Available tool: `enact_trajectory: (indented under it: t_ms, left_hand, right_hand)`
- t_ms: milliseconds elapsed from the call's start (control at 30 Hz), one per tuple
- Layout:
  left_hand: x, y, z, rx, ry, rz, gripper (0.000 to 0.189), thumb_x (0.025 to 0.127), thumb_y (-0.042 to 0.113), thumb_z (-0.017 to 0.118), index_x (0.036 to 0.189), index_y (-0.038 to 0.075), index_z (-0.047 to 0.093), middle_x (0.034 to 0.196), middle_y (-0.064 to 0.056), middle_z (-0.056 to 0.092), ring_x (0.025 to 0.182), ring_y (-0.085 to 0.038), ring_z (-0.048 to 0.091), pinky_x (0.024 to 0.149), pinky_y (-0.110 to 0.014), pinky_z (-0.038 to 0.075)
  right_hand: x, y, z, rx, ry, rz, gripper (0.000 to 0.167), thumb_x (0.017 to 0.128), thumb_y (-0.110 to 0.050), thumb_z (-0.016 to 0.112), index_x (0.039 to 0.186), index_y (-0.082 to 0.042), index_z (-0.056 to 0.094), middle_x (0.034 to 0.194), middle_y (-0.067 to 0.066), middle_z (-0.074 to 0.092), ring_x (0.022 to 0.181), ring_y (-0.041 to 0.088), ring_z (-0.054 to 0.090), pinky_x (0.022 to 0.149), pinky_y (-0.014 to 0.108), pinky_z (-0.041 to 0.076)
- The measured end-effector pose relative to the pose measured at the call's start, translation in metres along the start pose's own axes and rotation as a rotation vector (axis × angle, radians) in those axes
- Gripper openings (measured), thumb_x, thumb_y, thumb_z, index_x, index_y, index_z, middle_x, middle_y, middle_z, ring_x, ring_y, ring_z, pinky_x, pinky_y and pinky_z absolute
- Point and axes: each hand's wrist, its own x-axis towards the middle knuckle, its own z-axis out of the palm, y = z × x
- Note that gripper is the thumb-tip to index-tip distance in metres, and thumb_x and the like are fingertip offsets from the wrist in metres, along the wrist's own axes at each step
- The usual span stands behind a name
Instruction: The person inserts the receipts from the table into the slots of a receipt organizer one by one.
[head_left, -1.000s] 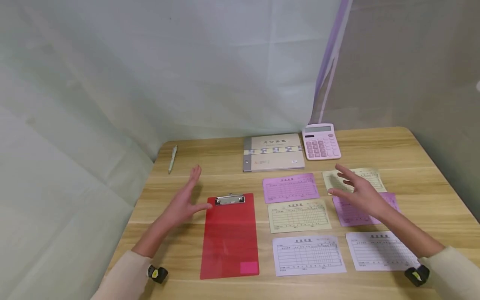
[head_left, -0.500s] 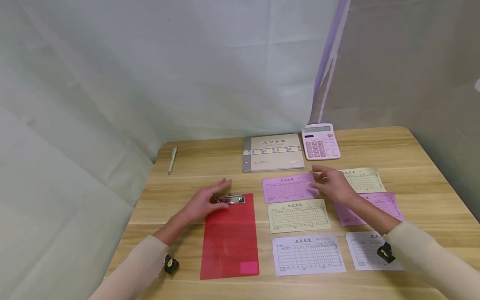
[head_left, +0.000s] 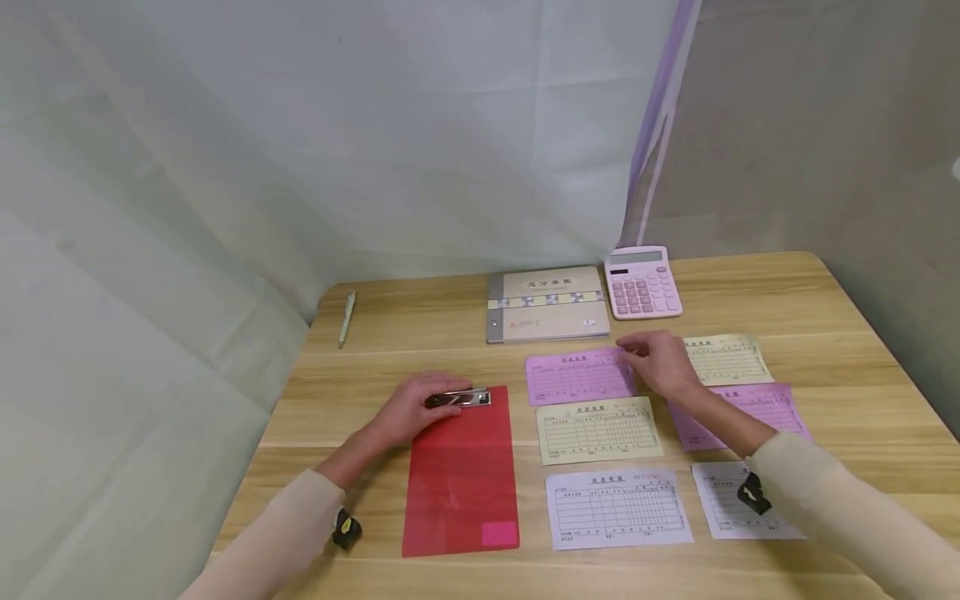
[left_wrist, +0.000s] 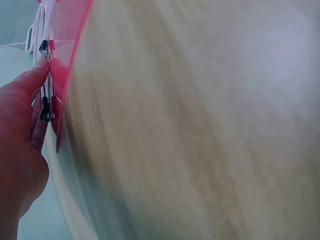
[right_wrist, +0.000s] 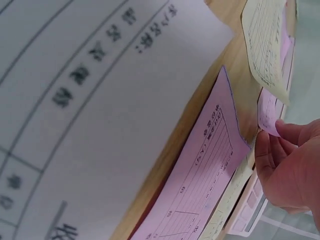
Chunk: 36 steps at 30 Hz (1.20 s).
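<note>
A red clipboard [head_left: 461, 483] lies flat on the wooden table, its metal clip [head_left: 475, 398] at the far end. My left hand [head_left: 415, 408] pinches that clip; in the left wrist view the thumb presses on one side and the fingers are partly hidden behind it. To the right lies a pink receipt slip [head_left: 573, 377]. My right hand [head_left: 662, 362] holds its right edge between thumb and fingers, and in the right wrist view the pinched corner [right_wrist: 268, 112] curves up slightly. Directly below are a yellow slip [head_left: 598, 431] and a white slip [head_left: 618, 510].
Another column of slips lies to the right: yellow [head_left: 726, 362], pink [head_left: 757, 412] and white [head_left: 723, 500], partly under my right arm. A ledger book [head_left: 550, 307] and a pink calculator [head_left: 642, 287] sit at the back. A pen [head_left: 347, 319] lies far left.
Both hands have come down and inward. The left moved right onto the clipboard's clip and took hold of it. The right moved left and gripped the pink slip's edge.
</note>
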Motion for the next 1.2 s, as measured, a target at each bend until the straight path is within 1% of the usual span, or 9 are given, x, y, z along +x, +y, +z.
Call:
enact_trajectory:
  t_ms: [167, 333, 433, 600, 700, 800, 933, 1100, 1200]
  left_hand:
    - [0.0, -0.002, 0.001, -0.006, 0.003, -0.027, 0.044, 0.092, 0.019, 0.085, 0.135, 0.021, 0.076, 0.134, 0.004, 0.073, 0.127, -0.02, 0.066, 0.109, -0.049, 0.049]
    - [-0.001, -0.001, -0.001, -0.019, 0.006, -0.046, 0.043, 0.092, 0.018, 0.085, 0.135, 0.021, 0.076, 0.133, 0.004, 0.072, 0.125, -0.02, 0.066, 0.106, -0.047, 0.052]
    - [-0.001, 0.0, -0.002, -0.013, 0.004, -0.054, 0.041, 0.092, 0.019, 0.085, 0.132, 0.022, 0.077, 0.131, 0.005, 0.073, 0.122, -0.018, 0.067, 0.104, -0.046, 0.053]
    - [0.0, 0.002, -0.004, 0.009, 0.002, -0.057, 0.038, 0.092, 0.019, 0.085, 0.129, 0.024, 0.079, 0.126, 0.005, 0.075, 0.117, -0.017, 0.068, 0.102, -0.044, 0.055]
    - [0.001, 0.003, -0.004, 0.025, -0.006, -0.059, 0.036, 0.093, 0.019, 0.084, 0.129, 0.024, 0.079, 0.124, 0.005, 0.075, 0.115, -0.016, 0.069, 0.1, -0.043, 0.055]
    - [0.001, 0.004, -0.005, 0.038, -0.017, -0.052, 0.035, 0.094, 0.019, 0.083, 0.129, 0.023, 0.079, 0.123, 0.004, 0.075, 0.113, -0.015, 0.068, 0.099, -0.043, 0.056]
    - [0.002, 0.003, -0.004, 0.049, -0.025, -0.029, 0.035, 0.096, 0.018, 0.082, 0.13, 0.022, 0.078, 0.121, 0.004, 0.074, 0.111, -0.015, 0.068, 0.097, -0.042, 0.056]
    - [0.004, 0.002, -0.005, 0.035, -0.036, -0.028, 0.037, 0.095, 0.018, 0.083, 0.131, 0.023, 0.078, 0.12, 0.006, 0.075, 0.108, -0.014, 0.068, 0.094, -0.041, 0.057]
    - [0.006, 0.002, -0.007, 0.019, -0.042, -0.033, 0.036, 0.094, 0.018, 0.084, 0.13, 0.02, 0.078, 0.12, 0.005, 0.075, 0.109, -0.014, 0.069, 0.095, -0.039, 0.058]
  right_hand:
    - [0.001, -0.002, -0.002, 0.012, 0.018, 0.006, 0.017, 0.099, -0.004, 0.073, 0.114, 0.003, 0.079, 0.112, 0.021, 0.077, 0.104, 0.039, 0.074, 0.091, 0.053, 0.057]
    - [0.004, -0.007, -0.009, 0.033, 0.034, -0.008, 0.013, 0.099, -0.004, 0.074, 0.109, 0.0, 0.082, 0.108, 0.019, 0.078, 0.101, 0.037, 0.074, 0.087, 0.05, 0.058]
    - [0.007, -0.013, -0.016, 0.05, 0.044, -0.02, 0.012, 0.1, -0.005, 0.074, 0.107, 0.001, 0.082, 0.107, 0.019, 0.079, 0.098, 0.035, 0.074, 0.08, 0.042, 0.058]
    - [0.014, -0.026, -0.028, 0.107, 0.044, -0.035, 0.011, 0.1, -0.002, 0.073, 0.107, 0.003, 0.08, 0.106, 0.021, 0.078, 0.093, 0.033, 0.074, 0.072, 0.02, 0.052]
    - [0.017, -0.034, -0.035, 0.126, 0.052, -0.066, 0.012, 0.101, -0.001, 0.071, 0.108, 0.005, 0.079, 0.106, 0.023, 0.077, 0.092, 0.035, 0.075, 0.07, 0.015, 0.051]
    - [0.019, -0.043, -0.041, 0.147, 0.049, -0.089, 0.012, 0.101, -0.002, 0.071, 0.108, 0.005, 0.079, 0.104, 0.023, 0.077, 0.087, 0.034, 0.076, 0.069, 0.018, 0.054]
    - [0.021, -0.056, -0.044, 0.219, -0.005, -0.081, 0.013, 0.102, -0.002, 0.071, 0.11, 0.005, 0.078, 0.103, 0.022, 0.077, 0.081, 0.03, 0.075, 0.07, 0.026, 0.059]
    - [0.02, -0.074, -0.039, 0.317, -0.105, -0.002, 0.015, 0.102, -0.004, 0.071, 0.112, 0.004, 0.077, 0.103, 0.02, 0.077, 0.082, 0.026, 0.074, 0.076, 0.033, 0.061]
    - [0.019, -0.085, -0.03, 0.357, -0.174, 0.062, 0.015, 0.103, -0.007, 0.071, 0.113, 0.002, 0.077, 0.103, 0.016, 0.077, 0.083, 0.025, 0.074, 0.082, 0.041, 0.062]
